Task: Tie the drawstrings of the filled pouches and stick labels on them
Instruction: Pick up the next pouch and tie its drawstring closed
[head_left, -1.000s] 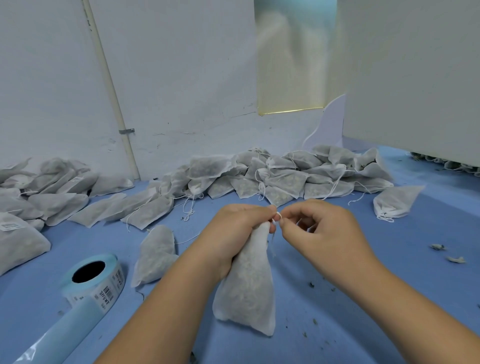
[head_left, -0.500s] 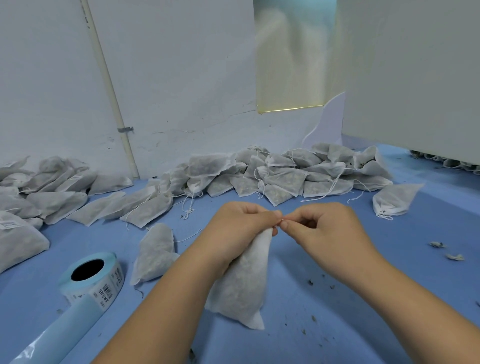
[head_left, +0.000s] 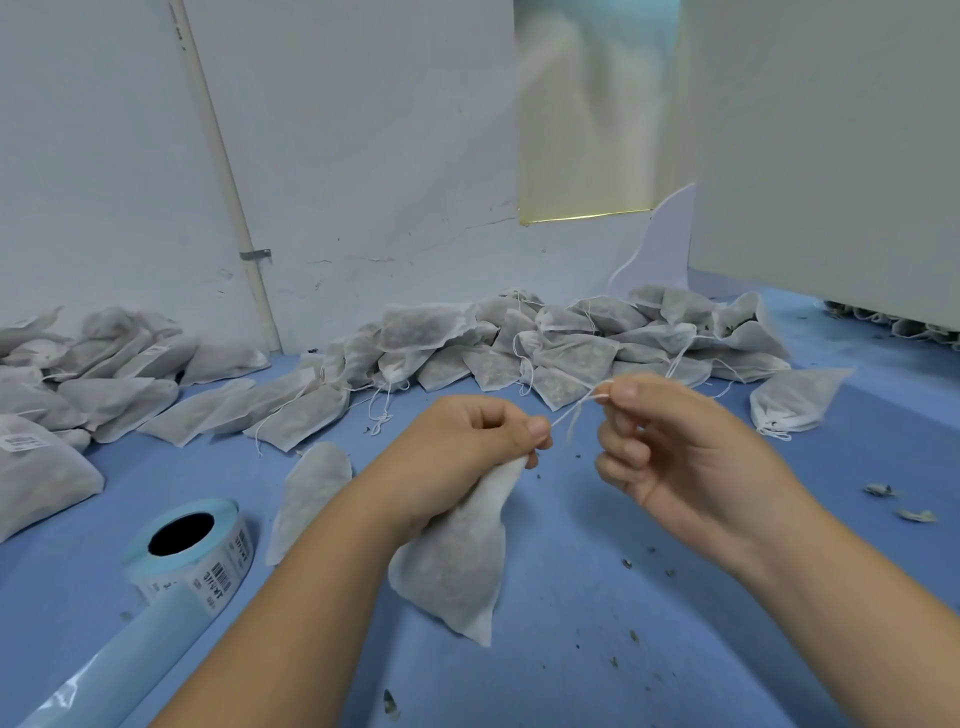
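- Pouch (head_left: 457, 561), one, filled: neck bunched inside the curled left grip (head_left: 467, 447), body hanging below it over the blue counter (head_left: 623, 665).
- Drawstring (head_left: 576, 410), white: runs taut from the left grip to the right grip (head_left: 675, 457), pinched there between thumb and forefinger; the other fingers are loosely curled.
- Label roll (head_left: 192, 551), one: on the counter, left of the left forearm.
- Loose pouch (head_left: 311, 493), one: between roll and held pouch.
- Pouch heaps, two: middle (head_left: 545, 348) and left (head_left: 78, 374), along the wall; too many to count.
- Scraps (head_left: 883, 491), two: far right.

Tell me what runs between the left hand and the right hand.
In the head view, only the white drawstring spans the gap, from the neck of the pouch gripped by the left hand to the right hand, which pinches it.
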